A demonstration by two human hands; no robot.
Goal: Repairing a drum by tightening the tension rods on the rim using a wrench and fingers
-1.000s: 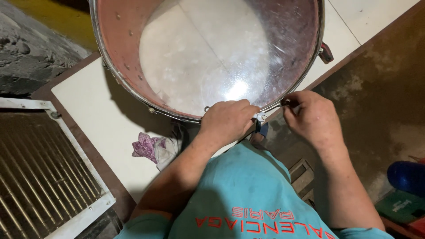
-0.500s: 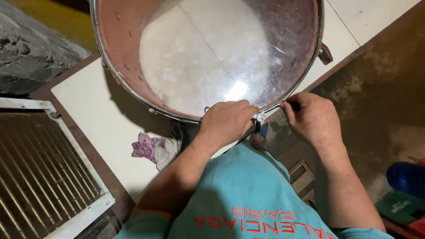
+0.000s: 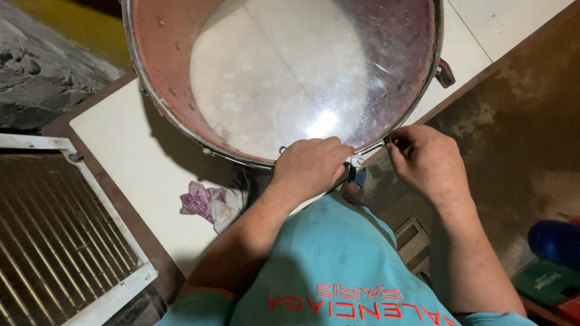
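Almost nothing has moved since the earlier frames: both hands sit at the same spot on the near rim of the drum (image 3: 284, 78), right hand maybe a hair closer to the rim.

Left hand (image 3: 311, 166): fingers curled narrow over the metal hoop, pressing down on the edge, knuckles up. Fingertips are on the hoop just left of the white lug clamp (image 3: 355, 160). Can't tell if anything is pinched under them.

Right hand (image 3: 429, 163): fingers closed tight around a small dark tool (image 3: 400, 143), only its tip shows between thumb and forefinger. Tip sits at the hoop, just right of the clamp. Clamp lies between the two sets of fingertips, touching the rim.

Drum: large, reddish shell, clear skin with a glare spot just beyond the left fingers. It rests on a white tabletop (image 3: 127, 145) that shows through the skin. Another lug (image 3: 446, 72) sticks out of the shell well beyond the right fingers.

Below the left wrist: crumpled purple-and-white rag (image 3: 208, 202) on the tabletop, well apart from the fingers. Further left, a ribbed metal grille (image 3: 54, 235) in a white frame.

Right of the right forearm, low: a blue object (image 3: 556, 241) and a green box (image 3: 547, 281), both well clear of the hand. Teal shirt (image 3: 338, 265) fills the bottom.
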